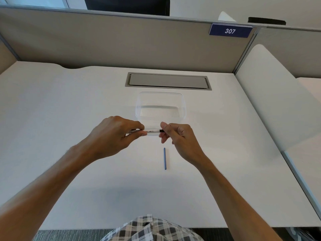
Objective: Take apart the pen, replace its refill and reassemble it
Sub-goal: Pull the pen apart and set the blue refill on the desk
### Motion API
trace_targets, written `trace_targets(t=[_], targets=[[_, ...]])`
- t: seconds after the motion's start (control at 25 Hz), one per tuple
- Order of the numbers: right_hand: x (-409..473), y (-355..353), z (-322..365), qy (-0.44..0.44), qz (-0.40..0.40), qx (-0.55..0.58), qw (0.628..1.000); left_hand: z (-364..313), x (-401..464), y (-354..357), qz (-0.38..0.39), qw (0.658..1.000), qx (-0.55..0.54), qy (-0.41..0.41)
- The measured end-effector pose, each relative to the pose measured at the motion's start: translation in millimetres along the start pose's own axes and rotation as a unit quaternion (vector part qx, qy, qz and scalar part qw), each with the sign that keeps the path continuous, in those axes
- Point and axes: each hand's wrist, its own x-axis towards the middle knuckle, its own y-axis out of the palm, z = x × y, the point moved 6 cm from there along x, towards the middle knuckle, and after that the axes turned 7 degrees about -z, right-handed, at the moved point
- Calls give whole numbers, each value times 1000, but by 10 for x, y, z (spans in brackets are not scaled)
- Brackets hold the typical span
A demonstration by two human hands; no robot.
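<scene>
A white pen [152, 131] with black lettering is held level above the desk, between both hands. My left hand [116, 134] grips its left part, fingers wrapped over the barrel. My right hand [175, 134] pinches the black end of the pen at its right. A thin blue refill [164, 158] lies alone on the white desk [69, 119], just below and between the hands, pointing away from me. The left end of the pen is hidden inside my left hand.
A clear plastic container [160, 106] stands on the desk right behind the hands. Behind it is a grey cable hatch [167, 81]. A grey partition with a "307" sign [230, 30] closes the back; a white divider [271, 94] is at right.
</scene>
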Motion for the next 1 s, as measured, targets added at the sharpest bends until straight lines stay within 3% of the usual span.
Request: trace_targets(t=[0.32, 0.64, 1.0], targets=[[13, -15, 42, -21, 48, 24, 998, 38, 0, -12, 13, 1000, -4, -13], [9, 15, 12, -7, -3, 12, 1000, 22, -2, -12, 8, 1000, 10, -7], [42, -41, 70, -23, 51, 30, 998, 87, -29, 9, 10, 999, -25, -32]])
